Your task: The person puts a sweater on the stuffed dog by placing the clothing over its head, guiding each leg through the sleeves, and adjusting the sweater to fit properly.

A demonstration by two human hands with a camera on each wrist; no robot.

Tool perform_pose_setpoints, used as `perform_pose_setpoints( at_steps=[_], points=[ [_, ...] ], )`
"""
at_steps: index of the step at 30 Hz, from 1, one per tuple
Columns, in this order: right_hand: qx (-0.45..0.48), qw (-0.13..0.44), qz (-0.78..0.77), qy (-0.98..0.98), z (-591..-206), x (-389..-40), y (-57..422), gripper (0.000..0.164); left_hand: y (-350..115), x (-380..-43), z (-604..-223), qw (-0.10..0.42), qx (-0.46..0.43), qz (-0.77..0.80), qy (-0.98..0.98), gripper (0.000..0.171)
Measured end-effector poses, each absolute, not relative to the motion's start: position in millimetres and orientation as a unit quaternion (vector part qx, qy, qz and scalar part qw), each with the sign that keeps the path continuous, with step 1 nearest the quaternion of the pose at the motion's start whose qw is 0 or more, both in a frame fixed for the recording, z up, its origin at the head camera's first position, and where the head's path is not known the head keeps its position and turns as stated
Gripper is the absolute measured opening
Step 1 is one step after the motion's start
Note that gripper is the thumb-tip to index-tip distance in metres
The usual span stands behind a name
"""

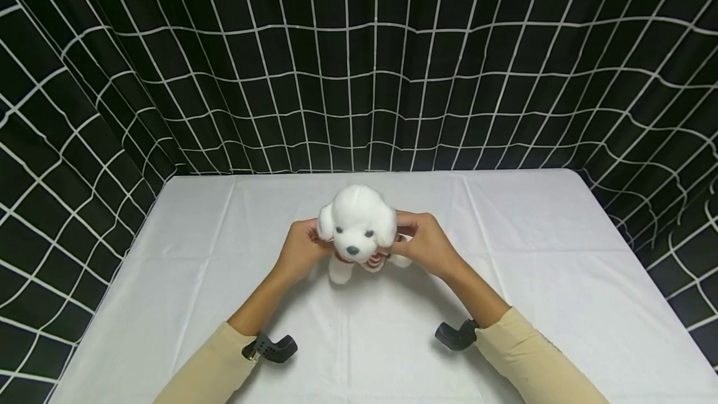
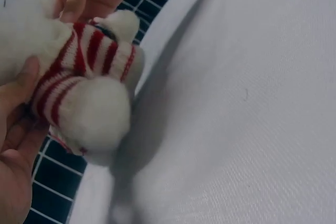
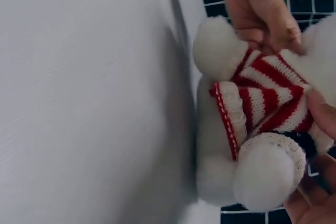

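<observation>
A white plush dog (image 1: pixel 359 220) with floppy ears, a dark nose and a red-and-white striped knitted sweater (image 3: pixel 268 95) faces me at the middle of the table. My left hand (image 1: pixel 300 251) grips its body at the left side, below the ear. On the opposite side my right hand (image 1: pixel 429 245) holds it, thumb in front. In the left wrist view the left thumb presses the sweater (image 2: pixel 68 59) near the neck. Both hands flank the toy in the right wrist view. The fingers behind its body are hidden.
A white cloth (image 1: pixel 381 341) with fold creases covers the table. Black curtains (image 1: pixel 359 80) with a white grid stand behind and at both sides. Dark wrist devices (image 1: pixel 272 349) jut inward from the beige sleeves (image 1: pixel 210 370).
</observation>
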State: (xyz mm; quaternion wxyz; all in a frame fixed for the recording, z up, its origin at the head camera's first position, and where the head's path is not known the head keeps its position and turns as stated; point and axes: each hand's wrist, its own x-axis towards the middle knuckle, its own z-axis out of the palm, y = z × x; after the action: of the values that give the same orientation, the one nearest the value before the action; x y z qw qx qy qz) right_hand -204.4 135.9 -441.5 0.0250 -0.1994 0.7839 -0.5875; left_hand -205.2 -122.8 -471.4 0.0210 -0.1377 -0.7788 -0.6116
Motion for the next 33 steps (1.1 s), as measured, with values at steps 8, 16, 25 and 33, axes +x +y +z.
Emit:
perform_pose_setpoints(
  at_steps=[8, 16, 25, 33],
  points=[
    [-0.236, 0.009, -0.548, 0.802, -448.5, -203.9, 142.6, 0.039, -121.7, -200.4, -475.0, 0.03, -0.161, -0.61, -0.775, 0.031],
    [-0.277, 0.011, -0.526, 0.804, -452.6, -200.1, 150.4, 0.044, -125.0, -190.7, -482.3, 0.039, -0.183, -0.595, -0.782, 0.038],
    [-0.253, 0.025, -0.564, 0.786, -450.9, -206.1, 155.0, 0.033, -122.0, -187.3, -486.0, 0.057, -0.251, -0.579, -0.774, 0.063],
    [-0.196, -0.002, -0.558, 0.806, -448.3, -228.3, 151.4, 0.025, -118.8, -191.8, -483.6, 0.064, -0.281, -0.579, -0.763, 0.071]
  ],
)
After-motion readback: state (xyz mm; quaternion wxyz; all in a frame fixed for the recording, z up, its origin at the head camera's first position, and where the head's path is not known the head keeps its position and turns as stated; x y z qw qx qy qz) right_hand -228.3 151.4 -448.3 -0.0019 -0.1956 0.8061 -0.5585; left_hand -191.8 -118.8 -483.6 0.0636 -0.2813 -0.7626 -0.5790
